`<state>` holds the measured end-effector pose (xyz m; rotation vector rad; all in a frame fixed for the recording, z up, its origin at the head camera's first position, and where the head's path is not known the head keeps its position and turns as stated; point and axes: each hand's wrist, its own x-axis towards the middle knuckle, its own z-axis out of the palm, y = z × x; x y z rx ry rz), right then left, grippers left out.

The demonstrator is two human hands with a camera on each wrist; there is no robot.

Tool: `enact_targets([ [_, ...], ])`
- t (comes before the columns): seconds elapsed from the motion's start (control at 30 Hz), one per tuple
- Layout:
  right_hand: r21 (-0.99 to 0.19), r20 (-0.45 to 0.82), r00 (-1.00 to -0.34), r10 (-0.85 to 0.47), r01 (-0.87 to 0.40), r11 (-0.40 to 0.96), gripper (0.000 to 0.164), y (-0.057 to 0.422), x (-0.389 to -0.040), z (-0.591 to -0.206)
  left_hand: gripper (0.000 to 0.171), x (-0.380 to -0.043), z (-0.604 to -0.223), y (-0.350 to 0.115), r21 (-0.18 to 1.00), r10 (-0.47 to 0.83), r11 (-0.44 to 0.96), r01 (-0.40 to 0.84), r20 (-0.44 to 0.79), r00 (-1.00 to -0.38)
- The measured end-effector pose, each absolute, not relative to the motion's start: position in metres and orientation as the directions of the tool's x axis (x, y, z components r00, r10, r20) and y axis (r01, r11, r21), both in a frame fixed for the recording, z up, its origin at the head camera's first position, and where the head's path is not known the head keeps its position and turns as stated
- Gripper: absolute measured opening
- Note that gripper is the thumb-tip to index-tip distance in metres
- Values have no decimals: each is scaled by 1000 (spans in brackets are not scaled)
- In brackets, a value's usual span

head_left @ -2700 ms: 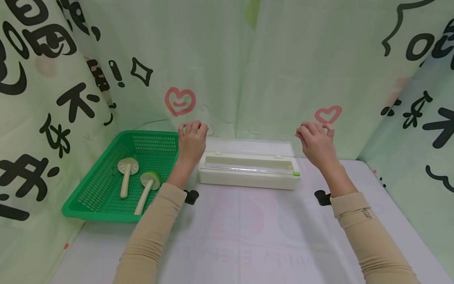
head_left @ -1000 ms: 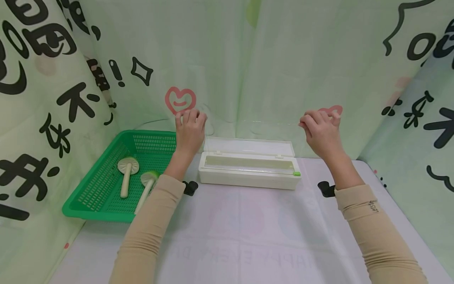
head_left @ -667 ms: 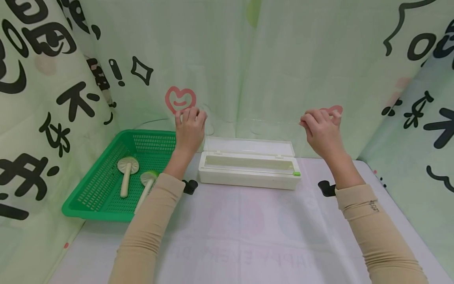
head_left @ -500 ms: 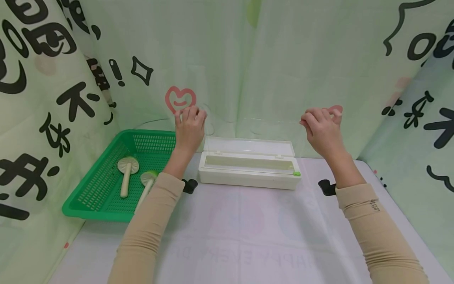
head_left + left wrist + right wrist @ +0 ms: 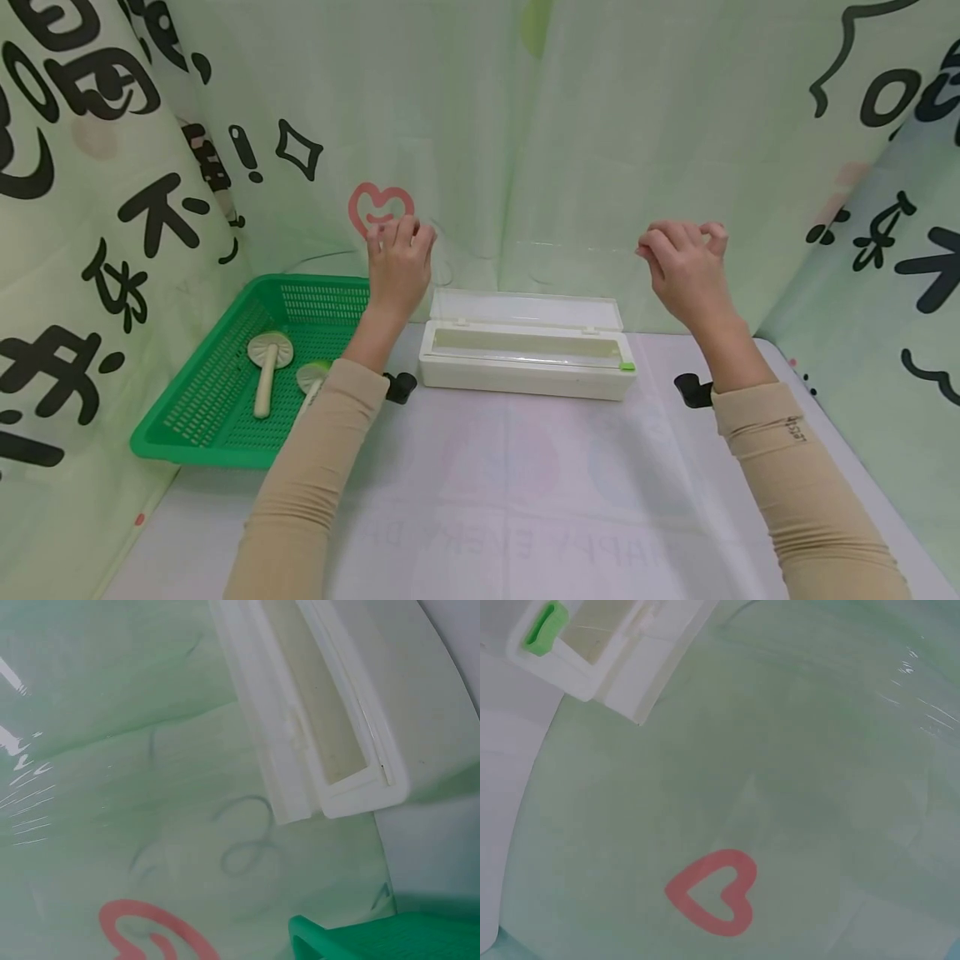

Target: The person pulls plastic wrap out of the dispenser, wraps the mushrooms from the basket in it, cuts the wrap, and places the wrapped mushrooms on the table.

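My left hand [image 5: 400,268] is raised above and left of the white film dispenser box [image 5: 525,379], thumb and fingertips drawn together. My right hand [image 5: 686,271] is up on the other side, pinching likewise. Between them spreads a clear sheet of cling film, nearly invisible in the head view. Its glints and creases show as cling film [image 5: 30,799] in the left wrist view and cling film [image 5: 930,712] in the right wrist view. The box's lid [image 5: 540,312] is tipped back. A green slider [image 5: 627,367] sits at its right end. Neither wrist view shows fingers.
A green basket [image 5: 202,457] stands at the left, partly behind the left forearm. Two mushroom-shaped pieces, one a pale-stemmed mushroom [image 5: 264,387], lie in it. White cloth [image 5: 517,483] covers the table; printed curtains [image 5: 585,167] rise behind and at the sides.
Both hands have risen from just above the box, and the right has drifted rightward. The shiny film seen over the box's slot 2.7 seconds ago no longer shows there.
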<state>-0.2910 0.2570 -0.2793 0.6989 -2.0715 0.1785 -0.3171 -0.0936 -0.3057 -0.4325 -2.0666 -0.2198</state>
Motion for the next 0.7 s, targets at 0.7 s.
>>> enact_targets([
  [0.7, 156, 810, -383, -443, -588, 794, 10, 253, -279, -279, 15, -311, -308, -101, -34, 231, 912, 408, 865, -446],
])
